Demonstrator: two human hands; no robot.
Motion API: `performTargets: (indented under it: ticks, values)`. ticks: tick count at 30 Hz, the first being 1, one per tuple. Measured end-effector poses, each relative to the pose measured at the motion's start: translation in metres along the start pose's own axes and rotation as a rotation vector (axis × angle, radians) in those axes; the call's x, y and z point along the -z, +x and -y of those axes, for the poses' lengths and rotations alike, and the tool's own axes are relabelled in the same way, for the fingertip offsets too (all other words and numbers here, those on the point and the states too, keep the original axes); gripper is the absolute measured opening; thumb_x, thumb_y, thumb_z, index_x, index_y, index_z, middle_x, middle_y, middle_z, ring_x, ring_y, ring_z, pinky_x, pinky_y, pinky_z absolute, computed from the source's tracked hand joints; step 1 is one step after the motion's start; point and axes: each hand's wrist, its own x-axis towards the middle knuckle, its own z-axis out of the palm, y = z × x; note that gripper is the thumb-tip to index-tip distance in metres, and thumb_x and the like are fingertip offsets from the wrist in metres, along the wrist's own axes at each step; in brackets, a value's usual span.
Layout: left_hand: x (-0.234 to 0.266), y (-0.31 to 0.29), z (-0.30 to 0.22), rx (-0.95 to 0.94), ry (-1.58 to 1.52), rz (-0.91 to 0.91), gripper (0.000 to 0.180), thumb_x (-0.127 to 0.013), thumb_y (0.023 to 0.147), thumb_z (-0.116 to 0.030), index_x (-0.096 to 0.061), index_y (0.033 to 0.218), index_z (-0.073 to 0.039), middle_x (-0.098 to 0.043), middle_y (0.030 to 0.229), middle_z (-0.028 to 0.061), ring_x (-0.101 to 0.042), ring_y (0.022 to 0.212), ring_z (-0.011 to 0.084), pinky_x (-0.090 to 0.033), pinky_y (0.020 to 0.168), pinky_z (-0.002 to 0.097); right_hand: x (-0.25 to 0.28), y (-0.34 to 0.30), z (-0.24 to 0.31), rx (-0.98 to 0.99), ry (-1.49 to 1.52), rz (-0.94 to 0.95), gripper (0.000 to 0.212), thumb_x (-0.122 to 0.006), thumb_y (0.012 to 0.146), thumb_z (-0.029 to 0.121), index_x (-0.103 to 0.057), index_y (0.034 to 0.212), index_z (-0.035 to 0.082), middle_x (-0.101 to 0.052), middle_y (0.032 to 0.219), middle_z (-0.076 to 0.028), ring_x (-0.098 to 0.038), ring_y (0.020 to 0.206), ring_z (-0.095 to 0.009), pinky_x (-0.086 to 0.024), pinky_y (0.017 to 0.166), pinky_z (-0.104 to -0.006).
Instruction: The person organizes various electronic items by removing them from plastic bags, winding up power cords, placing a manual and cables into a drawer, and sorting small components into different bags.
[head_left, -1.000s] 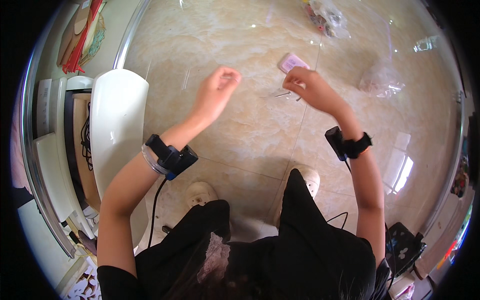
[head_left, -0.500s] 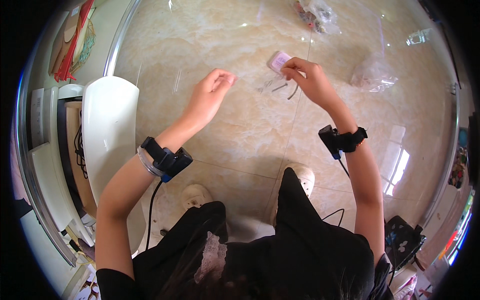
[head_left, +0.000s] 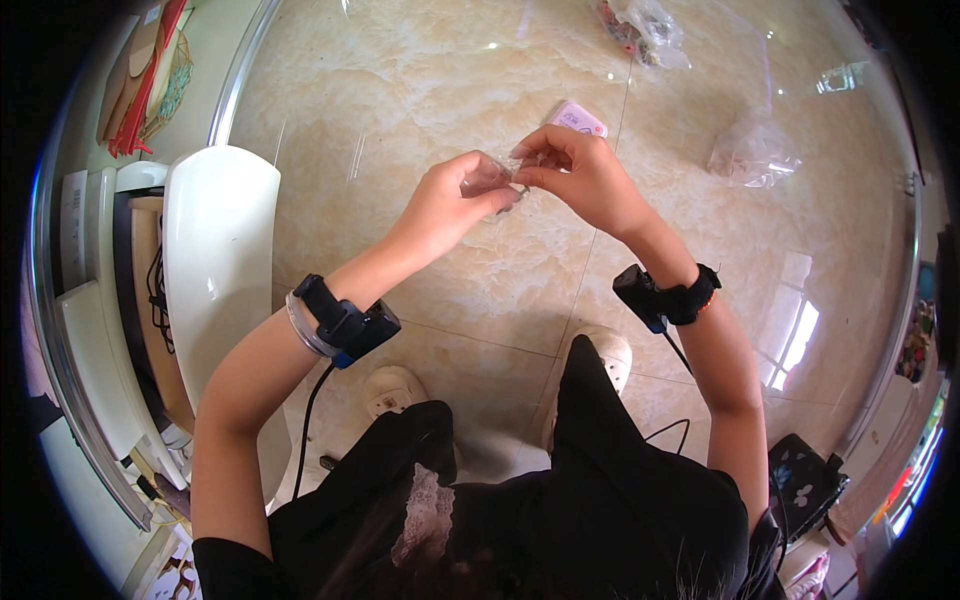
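Observation:
My left hand [head_left: 458, 198] and my right hand [head_left: 580, 182] meet above the floor in the upper middle. Between their fingers is a small piece of clear, crinkled plastic [head_left: 493, 176], apparently a little bag. Both hands pinch it, the right by thumb and bent fingers, the left with its thumb below. A thin dark end shows beside the left thumb; what it belongs to is hidden. Just beyond my right hand lies a pink and lilac rounded rectangular case [head_left: 577, 117], partly covered by that hand.
Two clear plastic bags rest on the tiled floor [head_left: 420, 90]: one with mixed small items [head_left: 645, 32] at the back, one crumpled [head_left: 755, 155] to the right. A white chair-like panel [head_left: 220, 240] stands at left. A dark patterned pouch [head_left: 808, 485] sits lower right.
My left hand has moved right and joined my right hand, which shifted left with the clear plastic. The metal screw and bent piece seen hanging below the right hand are now mostly hidden.

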Motion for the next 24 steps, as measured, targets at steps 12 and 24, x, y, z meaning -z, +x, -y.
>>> performTargets:
  ticks: [12, 24]
  values:
    - [0.104, -0.099, -0.147, -0.133, 0.376, -0.152, 0.036, -0.053, 0.083, 0.002, -0.049, 0.117, -0.011, -0.050, 0.086, 0.0031, -0.057, 0.072, 0.0097, -0.046, 0.062, 0.0237, 0.019, 0.028, 0.069, 0.303, -0.454, 0.034, 0.017, -0.060, 0.079, -0.006, -0.059, 0.094, 0.000, -0.057, 0.090, -0.011, -0.057, 0.073, -0.020, -0.047, 0.065, -0.0278]
    - [0.199, -0.392, -0.056, 0.111, 0.232, -0.877, 0.031, -0.056, 0.079, 0.003, -0.049, 0.108, -0.005, -0.054, 0.085, 0.0022, -0.056, 0.083, 0.0087, -0.046, 0.072, 0.0223, -0.106, 0.077, 0.203, 0.659, -0.749, 0.445, 0.015, -0.061, 0.075, -0.005, -0.059, 0.088, 0.002, -0.057, 0.085, -0.013, -0.059, 0.076, -0.029, -0.048, 0.064, -0.0336]
